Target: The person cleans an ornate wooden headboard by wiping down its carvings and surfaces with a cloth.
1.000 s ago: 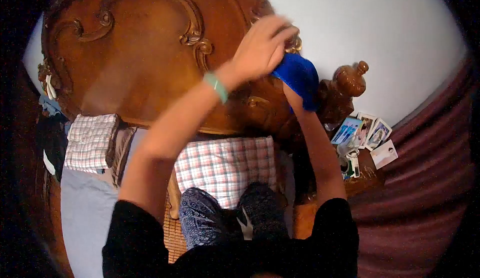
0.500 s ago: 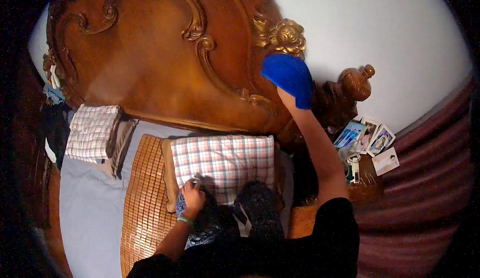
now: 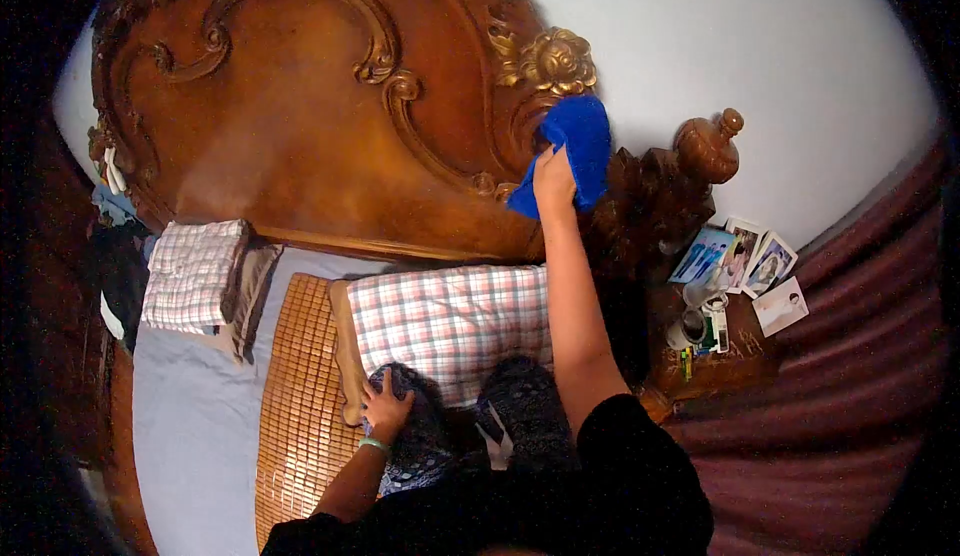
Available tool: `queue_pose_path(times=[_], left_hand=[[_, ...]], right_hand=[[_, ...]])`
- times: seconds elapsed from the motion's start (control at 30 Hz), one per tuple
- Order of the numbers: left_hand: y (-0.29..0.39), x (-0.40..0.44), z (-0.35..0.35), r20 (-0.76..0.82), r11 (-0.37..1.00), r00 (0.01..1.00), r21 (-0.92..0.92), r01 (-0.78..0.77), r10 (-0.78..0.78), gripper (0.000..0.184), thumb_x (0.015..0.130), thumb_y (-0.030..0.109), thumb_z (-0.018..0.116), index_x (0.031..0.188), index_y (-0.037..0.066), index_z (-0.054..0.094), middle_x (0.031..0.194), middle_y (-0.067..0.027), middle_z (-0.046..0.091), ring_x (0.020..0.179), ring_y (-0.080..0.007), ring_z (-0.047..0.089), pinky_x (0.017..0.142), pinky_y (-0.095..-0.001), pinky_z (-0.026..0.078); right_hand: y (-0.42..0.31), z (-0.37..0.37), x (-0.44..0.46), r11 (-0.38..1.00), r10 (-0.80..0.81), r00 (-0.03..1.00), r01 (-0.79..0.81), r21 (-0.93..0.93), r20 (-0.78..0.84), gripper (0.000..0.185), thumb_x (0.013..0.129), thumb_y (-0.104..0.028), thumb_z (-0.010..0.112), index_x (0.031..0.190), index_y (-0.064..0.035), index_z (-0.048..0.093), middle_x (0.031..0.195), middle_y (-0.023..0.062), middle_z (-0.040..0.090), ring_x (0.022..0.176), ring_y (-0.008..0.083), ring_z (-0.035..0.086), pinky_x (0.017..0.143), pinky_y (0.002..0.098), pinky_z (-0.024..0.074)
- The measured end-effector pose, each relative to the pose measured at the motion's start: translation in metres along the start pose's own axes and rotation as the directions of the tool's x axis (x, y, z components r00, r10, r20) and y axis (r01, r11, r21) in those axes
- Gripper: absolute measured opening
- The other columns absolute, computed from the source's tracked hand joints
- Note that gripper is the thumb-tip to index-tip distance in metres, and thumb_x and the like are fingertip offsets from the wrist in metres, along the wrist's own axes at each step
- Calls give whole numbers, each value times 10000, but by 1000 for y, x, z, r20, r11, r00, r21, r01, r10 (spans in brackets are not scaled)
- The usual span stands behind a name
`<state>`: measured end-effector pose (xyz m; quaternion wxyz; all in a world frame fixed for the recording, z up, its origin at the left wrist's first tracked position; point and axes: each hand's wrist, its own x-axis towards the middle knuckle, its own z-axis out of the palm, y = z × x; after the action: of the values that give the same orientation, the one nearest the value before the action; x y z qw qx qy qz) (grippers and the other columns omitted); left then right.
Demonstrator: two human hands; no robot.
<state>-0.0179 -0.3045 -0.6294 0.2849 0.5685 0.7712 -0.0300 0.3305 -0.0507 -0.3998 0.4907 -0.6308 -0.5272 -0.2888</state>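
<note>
At the bed's (image 3: 190, 406) upper left corner, close to the headboard (image 3: 290, 146), lies a folded checked pillow (image 3: 190, 281). Right of it a slatted mat (image 3: 300, 386) runs down the bed. My left hand (image 3: 388, 408) rests on my knee (image 3: 418, 386), fingers spread and holding nothing, a green bracelet (image 3: 375, 444) at the wrist. A larger checked pillow (image 3: 450, 316) lies just beyond, along the bed's headboard edge. My right arm stretches up, and my right hand (image 3: 555, 181) grips a blue cloth (image 3: 590, 141) at the headboard's lower right edge, just below a gold flower (image 3: 558, 61); I can't tell how firmly it meets the wood. Farther right stands a knobbed post (image 3: 708, 151), then a nightstand (image 3: 680, 381) with photographs (image 3: 740, 256) near its far edge, beside a dark red curtain (image 3: 850, 396).
</note>
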Motion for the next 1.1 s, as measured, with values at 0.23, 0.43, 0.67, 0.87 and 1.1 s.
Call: queue_pose_path(times=[0.23,0.43,0.67,0.87,1.1], left_hand=[[6,16,-2,36,996,999,83,8,-12,870,704,576,624,1420,305,211,1411,-283,219,1258,-489,278,959,-594,313],[-2,20,3,-83,993,992,79,-93,99,799,716,533,628,1392,253,306,1377,-292,264,1221,-493,320,967,-557,329],[-1,26,4,-41,994,997,95,-61,65,786,713,535,624,1383,250,328,1354,-278,298,1198,-458,355,976,-531,322],[6,24,2,-67,986,996,163,-46,58,770,719,554,607,1377,256,341,1356,-256,306,1222,-427,336,982,-517,317],[3,24,6,-75,992,994,103,-71,79,771,724,554,603,1374,225,349,1334,-242,327,1220,-418,338,988,-513,310]], right_hand=[[-20,-14,6,996,-1,995,10,89,-100,268,786,-1,512,1048,29,555,996,228,590,908,400,556,818,423,433],[-7,-30,2,1000,15,992,-19,25,129,312,792,-11,515,1098,50,535,1032,240,583,962,404,545,864,420,420],[-21,-18,-16,857,384,905,-423,293,182,370,847,-141,497,1145,79,511,1136,270,549,1046,414,517,922,399,394],[-25,-26,-24,811,421,864,-495,311,276,389,828,-107,496,1169,80,497,1130,279,547,1080,411,501,945,397,380],[-67,-49,-3,816,402,902,-430,386,155,478,750,39,518,1208,139,425,1179,319,495,1127,417,471,981,391,354]])
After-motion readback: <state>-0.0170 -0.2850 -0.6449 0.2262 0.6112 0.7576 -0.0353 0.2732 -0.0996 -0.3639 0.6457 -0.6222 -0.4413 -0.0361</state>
